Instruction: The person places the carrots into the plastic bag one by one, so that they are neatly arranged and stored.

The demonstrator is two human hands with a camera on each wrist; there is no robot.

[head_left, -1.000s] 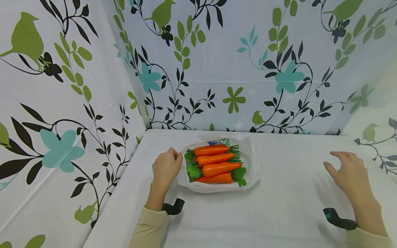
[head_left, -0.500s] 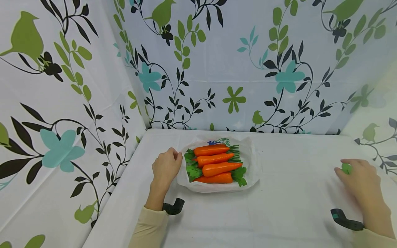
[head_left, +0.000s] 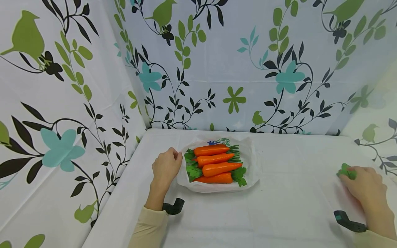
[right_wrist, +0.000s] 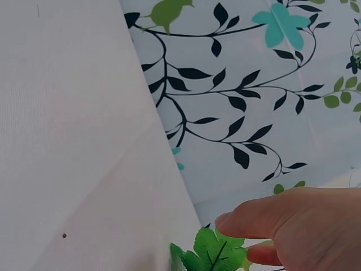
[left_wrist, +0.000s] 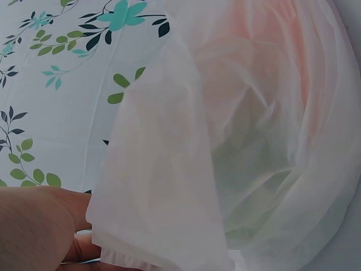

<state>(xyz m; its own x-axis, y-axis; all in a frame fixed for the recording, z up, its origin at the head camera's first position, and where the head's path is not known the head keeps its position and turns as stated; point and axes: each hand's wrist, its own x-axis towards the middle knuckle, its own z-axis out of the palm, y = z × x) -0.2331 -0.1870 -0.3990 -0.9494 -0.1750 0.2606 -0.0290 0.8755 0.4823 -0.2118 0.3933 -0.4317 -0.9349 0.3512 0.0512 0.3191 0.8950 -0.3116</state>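
Several orange carrots (head_left: pixel 218 168) with green leafy tops lie side by side on a thin white bag (head_left: pixel 252 174). My left hand (head_left: pixel 165 165) is at the bag's left edge; in the left wrist view, the thumb and fingers pinch the white film (left_wrist: pixel 158 169). Far to the right, my right hand (head_left: pixel 366 184) grips something with bright green leaves (head_left: pixel 346 171) sticking out past the fingertips. Those lobed leaves (right_wrist: pixel 217 251) also show beside the thumb in the right wrist view. What lies under the palm is hidden.
A white table (head_left: pixel 288 206) carries everything. Behind it and at the sides hang white curtains (head_left: pixel 198 75) printed with leaves and birds. Blue and green print (head_left: pixel 218 142) shows at the bag's far edge.
My right hand has moved right and slightly down, and now holds the green-leaved thing, which came into sight between its fingers. The left hand, bag and carrots have stayed put.
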